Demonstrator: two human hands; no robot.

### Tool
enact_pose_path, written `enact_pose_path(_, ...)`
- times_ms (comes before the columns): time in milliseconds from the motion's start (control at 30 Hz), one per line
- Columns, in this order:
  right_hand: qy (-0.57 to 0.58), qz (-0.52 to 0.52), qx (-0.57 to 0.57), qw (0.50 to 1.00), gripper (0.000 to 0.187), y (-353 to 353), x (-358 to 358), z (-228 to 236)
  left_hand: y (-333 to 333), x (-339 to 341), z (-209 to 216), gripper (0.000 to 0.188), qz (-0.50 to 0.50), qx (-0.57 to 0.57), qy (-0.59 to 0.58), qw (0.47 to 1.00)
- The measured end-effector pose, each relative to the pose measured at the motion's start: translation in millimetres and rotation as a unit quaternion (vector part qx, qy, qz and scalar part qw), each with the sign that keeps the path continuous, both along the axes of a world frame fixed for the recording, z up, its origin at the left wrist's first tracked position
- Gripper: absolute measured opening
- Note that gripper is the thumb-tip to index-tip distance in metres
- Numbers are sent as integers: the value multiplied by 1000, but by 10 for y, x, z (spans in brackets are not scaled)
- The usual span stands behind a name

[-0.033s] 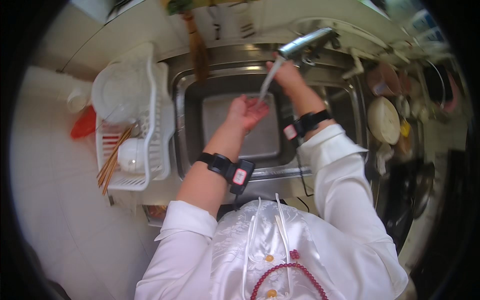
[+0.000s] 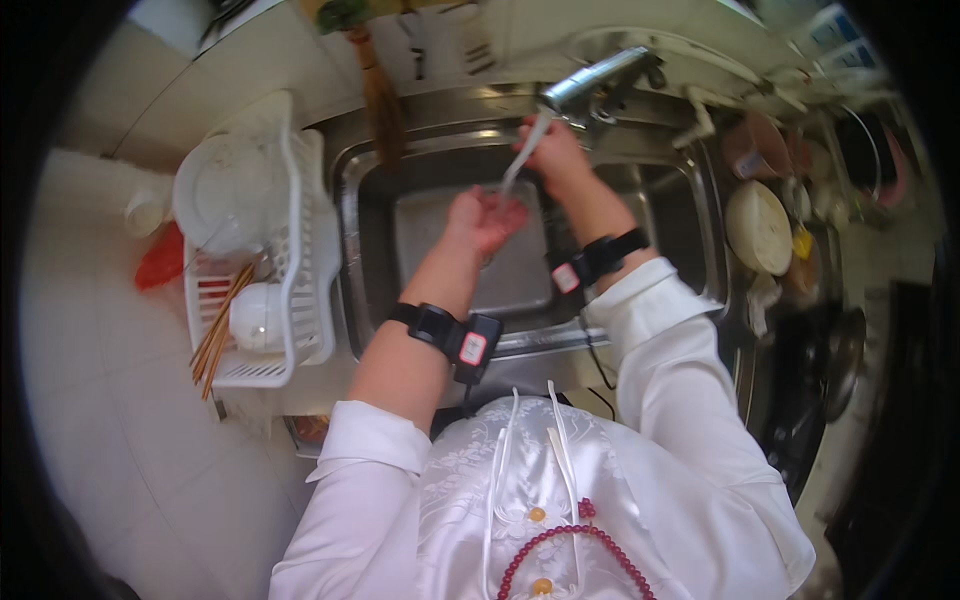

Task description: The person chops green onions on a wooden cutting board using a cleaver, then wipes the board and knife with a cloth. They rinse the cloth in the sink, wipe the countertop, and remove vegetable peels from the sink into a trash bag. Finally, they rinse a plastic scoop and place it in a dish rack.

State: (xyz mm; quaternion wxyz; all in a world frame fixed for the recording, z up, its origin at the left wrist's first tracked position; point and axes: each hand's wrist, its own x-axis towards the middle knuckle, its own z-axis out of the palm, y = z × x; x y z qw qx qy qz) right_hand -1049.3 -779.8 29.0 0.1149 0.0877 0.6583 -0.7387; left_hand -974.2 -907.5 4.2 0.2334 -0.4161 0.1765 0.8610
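Observation:
Water runs from the metal faucet in a slanted stream into the steel sink. My left hand is palm up under the stream, its fingers apart and nothing in it. Just below the spout is my right hand, partly behind the water. Its fingers reach toward the stream, and I see no object in them. The hands are apart from each other. A black strapped device is on my left forearm, and another one is on my right wrist.
Left of the sink stands a white dish rack with a plate, a bowl and chopsticks. A brush hangs behind the sink. To the right are a pale round bowl and a pink container.
My right hand has shifted slightly down from the spout toward my left hand. The left hand stays palm up under the water. The whole view has moved a little.

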Motion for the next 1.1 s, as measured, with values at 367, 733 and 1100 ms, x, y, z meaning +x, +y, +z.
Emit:
enact_pose_path(367, -235, -144, -464, 842, 9, -471, 463, 265, -57, -306, 196, 24, -84, 114, 206, 968)
enact_pose_path(733, -144, -91, -351, 921, 6, -240, 416, 362, 154, -497, 485, 40, -104, -7, 142, 984)
enact_pose_path(1100, 205, 37, 492, 845, 16, -497, 571, -77, -83, -597, -305, 23, -205, 54, 231, 950)
